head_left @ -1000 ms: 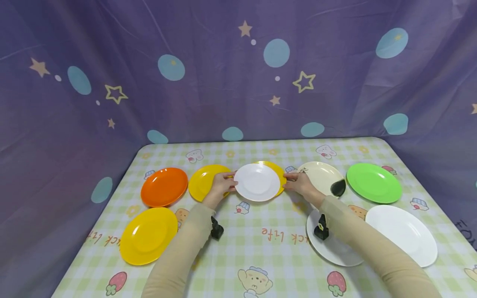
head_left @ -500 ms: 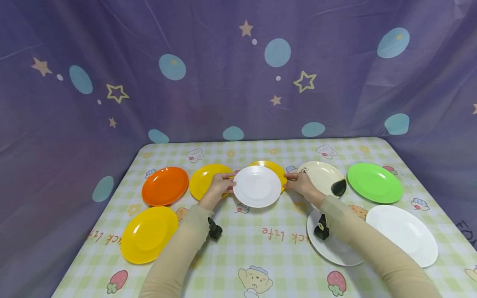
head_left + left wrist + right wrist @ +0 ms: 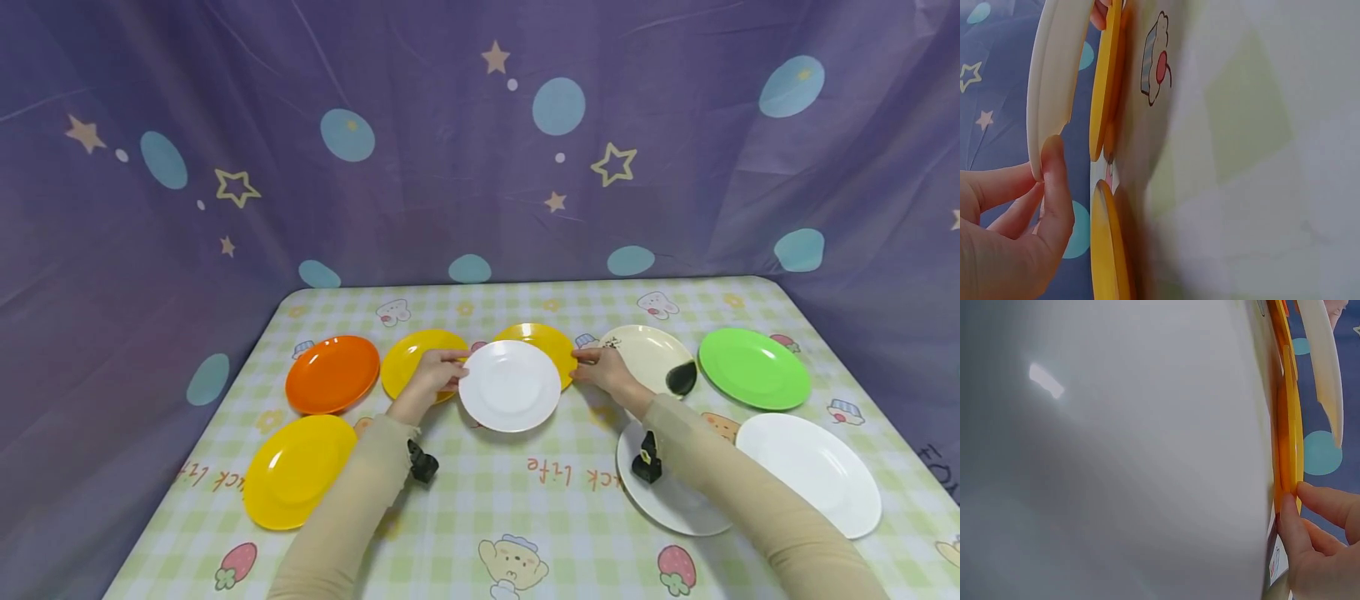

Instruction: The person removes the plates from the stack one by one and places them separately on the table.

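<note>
My left hand (image 3: 429, 382) pinches the left rim of a small white plate (image 3: 510, 386), thumb and fingers on opposite faces in the left wrist view. The white plate (image 3: 1054, 75) is raised off the cloth there, with a gap between it and the yellow plates. In the head view it overlaps the front of a yellow plate (image 3: 546, 336). My right hand (image 3: 606, 372) pinches that yellow plate's right rim, as the right wrist view shows with thumb and fingertip on the edge (image 3: 1294, 437). Behind my left hand lies another yellow plate (image 3: 416, 354).
On the checked tablecloth (image 3: 480, 517), an orange plate (image 3: 332, 375) and a yellow plate (image 3: 300, 472) lie left. To the right are a cream plate (image 3: 645, 354), a green plate (image 3: 753, 368) and a white plate (image 3: 808, 475). Another white plate (image 3: 663, 492) is partly hidden under my right forearm.
My left hand has drawn the white plate toward me and slightly left, uncovering more of the yellow plate behind it. My right hand has stayed at the yellow plate's rim.
</note>
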